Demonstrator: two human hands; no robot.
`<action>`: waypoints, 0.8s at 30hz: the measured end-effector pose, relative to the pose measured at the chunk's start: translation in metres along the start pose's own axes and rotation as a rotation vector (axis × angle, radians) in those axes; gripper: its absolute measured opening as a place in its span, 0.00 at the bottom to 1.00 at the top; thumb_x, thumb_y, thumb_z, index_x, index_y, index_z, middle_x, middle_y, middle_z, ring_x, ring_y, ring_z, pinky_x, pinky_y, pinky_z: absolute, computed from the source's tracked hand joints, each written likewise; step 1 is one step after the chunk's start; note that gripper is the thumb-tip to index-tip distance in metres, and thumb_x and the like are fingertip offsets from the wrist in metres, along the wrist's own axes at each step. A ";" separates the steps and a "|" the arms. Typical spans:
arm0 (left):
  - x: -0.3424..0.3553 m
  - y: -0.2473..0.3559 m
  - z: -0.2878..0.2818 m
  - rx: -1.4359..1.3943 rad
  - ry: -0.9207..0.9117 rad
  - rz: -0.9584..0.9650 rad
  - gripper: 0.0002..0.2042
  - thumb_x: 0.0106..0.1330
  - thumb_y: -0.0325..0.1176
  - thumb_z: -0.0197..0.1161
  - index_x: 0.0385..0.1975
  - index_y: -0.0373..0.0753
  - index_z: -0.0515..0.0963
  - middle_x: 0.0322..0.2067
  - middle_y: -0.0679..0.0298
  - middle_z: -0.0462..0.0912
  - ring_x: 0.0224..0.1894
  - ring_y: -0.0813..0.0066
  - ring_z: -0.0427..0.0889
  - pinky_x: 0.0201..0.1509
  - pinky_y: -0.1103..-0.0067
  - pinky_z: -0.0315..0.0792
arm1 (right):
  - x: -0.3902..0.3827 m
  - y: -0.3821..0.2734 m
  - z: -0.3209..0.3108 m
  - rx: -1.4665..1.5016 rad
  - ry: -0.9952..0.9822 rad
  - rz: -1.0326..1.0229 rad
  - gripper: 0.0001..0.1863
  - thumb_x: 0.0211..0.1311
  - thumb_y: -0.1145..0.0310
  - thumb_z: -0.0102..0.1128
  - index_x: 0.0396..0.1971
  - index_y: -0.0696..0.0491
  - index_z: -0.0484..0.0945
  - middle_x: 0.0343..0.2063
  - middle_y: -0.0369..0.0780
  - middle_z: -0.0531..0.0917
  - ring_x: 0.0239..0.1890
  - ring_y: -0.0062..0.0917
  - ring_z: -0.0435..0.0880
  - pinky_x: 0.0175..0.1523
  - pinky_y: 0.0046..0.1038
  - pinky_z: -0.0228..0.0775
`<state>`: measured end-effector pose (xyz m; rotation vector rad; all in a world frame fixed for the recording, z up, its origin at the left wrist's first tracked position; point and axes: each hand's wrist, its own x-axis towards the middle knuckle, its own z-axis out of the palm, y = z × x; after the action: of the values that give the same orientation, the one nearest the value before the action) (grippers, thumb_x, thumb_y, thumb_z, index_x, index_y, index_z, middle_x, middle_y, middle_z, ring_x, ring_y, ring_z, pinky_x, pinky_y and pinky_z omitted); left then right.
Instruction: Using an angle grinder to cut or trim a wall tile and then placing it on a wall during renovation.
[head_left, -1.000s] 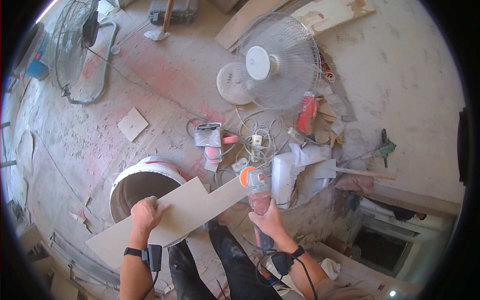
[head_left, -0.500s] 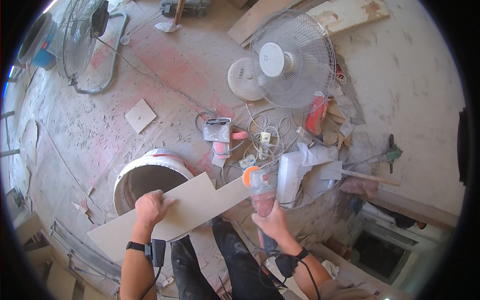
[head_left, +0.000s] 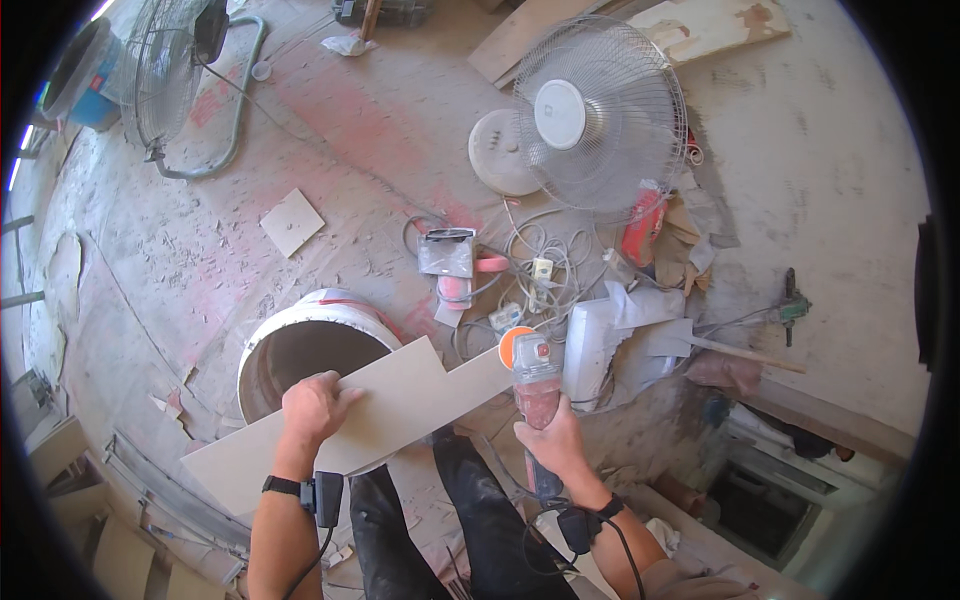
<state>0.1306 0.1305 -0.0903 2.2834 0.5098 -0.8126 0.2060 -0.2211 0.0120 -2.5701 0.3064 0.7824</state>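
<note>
My left hand (head_left: 318,405) grips a long beige tile (head_left: 400,405) with a notch cut into its far edge. It rests tilted across the mouth of a white bucket (head_left: 335,303), covering part of the opening. Closed around the body of an angle grinder (head_left: 537,385), my right hand (head_left: 555,440) holds the tool at the tile's right end. An orange disc (head_left: 508,347) on the grinder's head sits at the tile's far right corner; whether they touch I cannot tell.
Beyond the tile lie a red-handled power tool (head_left: 455,265) and tangled cables (head_left: 540,235). A white fan (head_left: 600,115) stands farther back, another fan (head_left: 165,75) at far left. A square tile piece (head_left: 292,223) lies on the dusty floor. A green tool (head_left: 792,307) is at right.
The whole view has shifted slightly, so everything sits a little farther right in it. Both hands keep their holds, with the grinder still at the tile's right end.
</note>
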 end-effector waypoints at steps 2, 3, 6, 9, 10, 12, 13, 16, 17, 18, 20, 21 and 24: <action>0.000 0.000 0.000 0.004 -0.003 -0.009 0.24 0.61 0.58 0.68 0.27 0.39 0.80 0.29 0.56 0.85 0.38 0.51 0.85 0.40 0.61 0.77 | -0.007 -0.001 0.003 -0.058 0.005 -0.039 0.36 0.44 0.55 0.74 0.48 0.63 0.69 0.37 0.59 0.84 0.43 0.57 0.84 0.48 0.49 0.77; -0.001 0.000 -0.001 0.006 -0.006 -0.017 0.24 0.61 0.58 0.68 0.27 0.39 0.79 0.29 0.56 0.85 0.38 0.51 0.85 0.40 0.61 0.77 | -0.015 -0.004 0.008 -0.068 -0.061 0.026 0.38 0.44 0.59 0.75 0.51 0.64 0.68 0.40 0.58 0.84 0.46 0.53 0.85 0.51 0.44 0.77; 0.001 0.003 0.001 0.007 -0.001 -0.008 0.24 0.61 0.58 0.68 0.27 0.39 0.80 0.29 0.56 0.86 0.38 0.52 0.85 0.40 0.61 0.77 | -0.029 -0.011 0.017 -0.132 -0.145 -0.002 0.39 0.47 0.54 0.72 0.54 0.63 0.68 0.38 0.60 0.84 0.44 0.60 0.83 0.49 0.51 0.76; 0.002 0.004 0.001 0.025 0.004 -0.001 0.24 0.61 0.58 0.68 0.27 0.39 0.80 0.29 0.56 0.86 0.38 0.53 0.85 0.41 0.61 0.77 | -0.029 -0.018 0.019 -0.107 -0.146 0.015 0.40 0.47 0.54 0.72 0.55 0.64 0.67 0.38 0.61 0.84 0.45 0.59 0.83 0.49 0.51 0.76; 0.001 0.003 0.001 0.025 0.004 -0.003 0.24 0.61 0.58 0.68 0.27 0.39 0.80 0.29 0.56 0.86 0.38 0.53 0.85 0.41 0.61 0.77 | -0.026 -0.018 0.021 -0.064 -0.130 0.028 0.39 0.47 0.55 0.72 0.54 0.65 0.67 0.38 0.61 0.83 0.45 0.59 0.83 0.49 0.50 0.77; -0.001 0.001 0.000 0.024 0.012 -0.006 0.23 0.61 0.58 0.68 0.28 0.39 0.81 0.30 0.56 0.86 0.38 0.53 0.86 0.41 0.61 0.77 | -0.015 -0.010 0.014 -0.056 -0.087 0.006 0.39 0.46 0.55 0.73 0.52 0.65 0.68 0.38 0.61 0.84 0.45 0.58 0.84 0.49 0.49 0.77; -0.002 0.000 -0.002 0.022 0.014 -0.006 0.23 0.61 0.58 0.68 0.28 0.39 0.81 0.30 0.56 0.86 0.38 0.53 0.86 0.41 0.61 0.77 | -0.008 -0.006 0.009 -0.050 -0.043 -0.015 0.38 0.45 0.56 0.73 0.51 0.66 0.69 0.39 0.61 0.84 0.46 0.57 0.84 0.49 0.47 0.77; -0.001 0.002 -0.001 0.025 0.013 -0.003 0.23 0.61 0.57 0.68 0.28 0.39 0.81 0.30 0.55 0.86 0.39 0.52 0.86 0.41 0.61 0.77 | 0.013 0.009 -0.010 0.015 0.039 -0.021 0.36 0.44 0.56 0.74 0.47 0.66 0.70 0.38 0.60 0.84 0.45 0.55 0.85 0.49 0.45 0.77; 0.000 0.002 0.000 0.024 0.010 0.001 0.23 0.61 0.57 0.68 0.28 0.39 0.81 0.30 0.55 0.86 0.39 0.52 0.86 0.42 0.61 0.77 | 0.018 0.013 -0.014 0.049 0.049 0.002 0.36 0.43 0.56 0.75 0.46 0.66 0.71 0.38 0.60 0.84 0.44 0.54 0.85 0.49 0.45 0.77; 0.001 0.002 0.000 0.024 0.008 0.005 0.23 0.61 0.57 0.68 0.29 0.39 0.81 0.31 0.55 0.86 0.39 0.52 0.86 0.42 0.61 0.78 | 0.018 0.016 -0.015 0.049 0.051 0.001 0.36 0.43 0.56 0.75 0.46 0.66 0.71 0.38 0.60 0.84 0.44 0.54 0.85 0.49 0.45 0.77; 0.000 0.001 0.001 0.022 0.005 -0.001 0.23 0.61 0.57 0.68 0.29 0.39 0.81 0.31 0.55 0.86 0.39 0.52 0.86 0.42 0.61 0.77 | 0.018 0.016 -0.014 0.027 0.063 0.005 0.35 0.43 0.57 0.74 0.46 0.66 0.71 0.38 0.59 0.84 0.44 0.54 0.86 0.49 0.45 0.77; -0.001 0.000 0.000 0.018 0.002 -0.006 0.23 0.61 0.57 0.68 0.29 0.39 0.81 0.31 0.55 0.86 0.39 0.51 0.86 0.42 0.61 0.77 | 0.014 0.016 -0.009 0.031 0.060 0.005 0.35 0.43 0.57 0.74 0.46 0.66 0.71 0.38 0.59 0.84 0.44 0.54 0.86 0.49 0.45 0.77; 0.000 0.002 -0.002 0.012 -0.006 -0.003 0.23 0.62 0.57 0.67 0.29 0.38 0.81 0.31 0.54 0.87 0.39 0.51 0.86 0.42 0.61 0.77 | -0.006 0.006 0.007 0.020 0.010 -0.082 0.36 0.44 0.56 0.74 0.48 0.65 0.70 0.39 0.60 0.84 0.45 0.56 0.85 0.50 0.47 0.77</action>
<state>0.1320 0.1309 -0.0879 2.2906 0.5073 -0.8264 0.1955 -0.2231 0.0085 -2.5512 0.2098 0.7330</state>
